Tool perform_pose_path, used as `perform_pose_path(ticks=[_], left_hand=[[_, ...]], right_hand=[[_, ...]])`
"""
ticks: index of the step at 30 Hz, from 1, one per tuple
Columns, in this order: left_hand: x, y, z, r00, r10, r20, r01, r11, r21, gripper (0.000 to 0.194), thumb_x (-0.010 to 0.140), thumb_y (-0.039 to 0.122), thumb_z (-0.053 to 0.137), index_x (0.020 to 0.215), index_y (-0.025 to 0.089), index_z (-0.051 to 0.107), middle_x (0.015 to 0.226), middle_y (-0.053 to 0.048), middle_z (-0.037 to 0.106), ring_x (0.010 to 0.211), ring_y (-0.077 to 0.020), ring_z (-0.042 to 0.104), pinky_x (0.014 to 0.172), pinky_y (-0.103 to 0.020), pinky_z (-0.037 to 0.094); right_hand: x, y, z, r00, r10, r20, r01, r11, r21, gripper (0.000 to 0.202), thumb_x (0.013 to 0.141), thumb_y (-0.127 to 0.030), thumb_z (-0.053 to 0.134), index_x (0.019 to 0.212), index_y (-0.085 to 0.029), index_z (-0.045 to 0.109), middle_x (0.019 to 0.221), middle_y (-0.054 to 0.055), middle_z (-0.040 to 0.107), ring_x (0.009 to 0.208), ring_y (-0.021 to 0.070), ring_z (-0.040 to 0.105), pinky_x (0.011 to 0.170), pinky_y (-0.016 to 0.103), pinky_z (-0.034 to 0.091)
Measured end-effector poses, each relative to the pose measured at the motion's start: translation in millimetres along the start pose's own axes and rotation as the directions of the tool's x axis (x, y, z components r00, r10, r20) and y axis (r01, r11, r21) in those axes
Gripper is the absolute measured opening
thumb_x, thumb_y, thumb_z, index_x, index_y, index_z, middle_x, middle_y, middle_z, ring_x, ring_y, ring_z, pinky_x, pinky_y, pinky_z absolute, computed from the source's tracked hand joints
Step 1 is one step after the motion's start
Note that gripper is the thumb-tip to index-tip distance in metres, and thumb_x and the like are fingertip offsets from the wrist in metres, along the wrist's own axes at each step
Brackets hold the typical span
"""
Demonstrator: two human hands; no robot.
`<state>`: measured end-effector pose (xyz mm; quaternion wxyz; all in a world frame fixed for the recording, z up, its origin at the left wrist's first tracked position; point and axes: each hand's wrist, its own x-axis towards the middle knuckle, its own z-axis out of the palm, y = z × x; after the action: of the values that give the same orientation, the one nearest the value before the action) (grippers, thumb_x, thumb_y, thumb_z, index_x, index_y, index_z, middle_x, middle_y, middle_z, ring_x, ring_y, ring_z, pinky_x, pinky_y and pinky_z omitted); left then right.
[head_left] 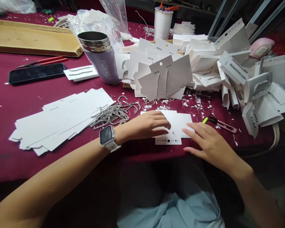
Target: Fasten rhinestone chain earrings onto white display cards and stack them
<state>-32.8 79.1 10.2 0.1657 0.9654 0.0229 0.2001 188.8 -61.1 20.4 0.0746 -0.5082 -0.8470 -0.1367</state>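
A flat white card (pixel 180 123) lies near the table's front edge, with a tiny metal piece on its middle. Over the card's left part is my left hand (pixel 154 124), its fingers bent and partly hiding the card; whether they hold anything is not visible. My right hand (pixel 205 139) is at the card's right edge, fingers spread, holding nothing. A pile of silver beaded chains (pixel 110 114) lies left of my left hand. Farther left is a fanned stack of white cards (pixel 59 118). Behind the card, a finished-looking card with two silver strands (pixel 162 79) leans upright.
Many folded cards (pixel 204 60) heap at the back right. A purple tumbler (pixel 102 61), a phone (pixel 36 73), red-handled tweezers (pixel 46 60) and a wooden tray (pixel 33 38) stand or lie at left. A pink cutter (pixel 223 124) lies right of the card, among white scraps.
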Motion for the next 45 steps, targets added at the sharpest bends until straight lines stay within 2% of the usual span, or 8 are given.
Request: perform_pose_path(ticks=[4,10,16,19,23,32,38,45], left_hand=[[-1,-3,-9.8,0.962,-0.145,-0.233,0.146,0.989,-0.014,0.014,0.087,0.027,0.05,0.08,0.017,0.057,0.076,-0.003,0.063,0.072,-0.0126,0.051,0.071,-0.026,0.043],[-3,-12,-19.7,0.814,-0.396,-0.424,0.408,0.911,-0.067,0.019,0.086,0.028,0.045,0.069,0.02,0.05,0.065,0.0,0.054,0.064,-0.0114,0.047,0.065,-0.027,0.039],[-5,-17,-28.2,0.652,-0.507,-0.564,0.533,0.835,-0.135,0.027,0.087,0.031,0.04,0.062,0.021,0.041,0.059,0.002,0.043,0.058,-0.0107,0.04,0.06,-0.028,0.036],[-7,-24,-33.0,0.535,-0.557,-0.635,0.587,0.786,-0.194,0.021,0.087,0.032,0.041,0.069,0.021,0.043,0.064,0.001,0.047,0.06,-0.0099,0.043,0.059,-0.026,0.037],[-11,-37,-32.9,0.407,-0.704,-0.582,0.671,0.662,-0.332,0.014,0.079,0.027,0.053,0.087,0.02,0.044,0.085,-0.003,0.055,0.069,-0.0099,0.05,0.064,-0.025,0.043],[-15,-47,-27.1,0.413,-0.762,-0.5,0.678,0.623,-0.39,0.009,0.084,0.021,0.041,0.093,0.02,0.044,0.084,-0.002,0.056,0.071,-0.0106,0.055,0.063,-0.025,0.046],[-15,-47,-27.0,0.4,-0.775,-0.489,0.681,0.608,-0.407,0.015,0.088,0.032,0.037,0.093,0.019,0.044,0.076,-0.001,0.056,0.069,-0.0124,0.055,0.066,-0.029,0.043],[-15,-51,-25.7,0.387,-0.756,-0.528,0.668,0.624,-0.405,0.024,0.088,0.035,0.036,0.103,0.017,0.042,0.096,-0.007,0.057,0.082,-0.0143,0.057,0.075,-0.032,0.046]], right_hand=[[10,-9,8,0.99,-0.131,-0.057,0.127,0.99,-0.064,0.028,0.083,-0.029,0.053,0.104,-0.014,0.062,0.102,0.008,0.067,0.091,0.0192,0.062,0.089,0.035,0.048],[18,1,1,0.923,-0.334,-0.19,0.283,0.925,-0.255,0.017,0.08,-0.014,0.055,0.092,-0.011,0.066,0.087,0.006,0.071,0.079,0.0153,0.065,0.082,0.03,0.051],[46,34,-13,0.936,-0.101,-0.337,0.056,0.988,-0.141,0.018,0.079,-0.012,0.052,0.091,-0.017,0.064,0.083,0.004,0.07,0.079,0.0177,0.061,0.075,0.034,0.05],[80,60,-21,0.958,0.038,-0.283,-0.042,0.999,-0.009,0.02,0.084,-0.02,0.045,0.092,-0.021,0.063,0.094,0.004,0.067,0.093,0.0194,0.057,0.085,0.038,0.046],[142,95,-26,0.99,0.021,-0.138,0.001,0.987,0.158,0.018,0.083,-0.027,0.047,0.091,-0.021,0.063,0.119,0.005,0.055,0.114,0.024,0.046,0.098,0.044,0.035],[229,121,-4,0.992,0.126,-0.005,-0.121,0.968,0.219,0.013,0.078,-0.021,0.052,0.08,-0.023,0.064,0.086,0.003,0.066,0.102,0.0217,0.049,0.089,0.04,0.039],[220,122,11,0.951,0.285,-0.119,-0.208,0.875,0.438,0.011,0.078,-0.016,0.052,0.081,-0.019,0.062,0.091,0.005,0.064,0.077,0.0145,0.056,0.072,0.03,0.047],[191,114,37,0.859,0.42,-0.294,-0.238,0.835,0.497,0.015,0.083,-0.019,0.043,0.089,-0.016,0.057,0.098,0.008,0.055,0.092,0.018,0.054,0.086,0.035,0.044]])
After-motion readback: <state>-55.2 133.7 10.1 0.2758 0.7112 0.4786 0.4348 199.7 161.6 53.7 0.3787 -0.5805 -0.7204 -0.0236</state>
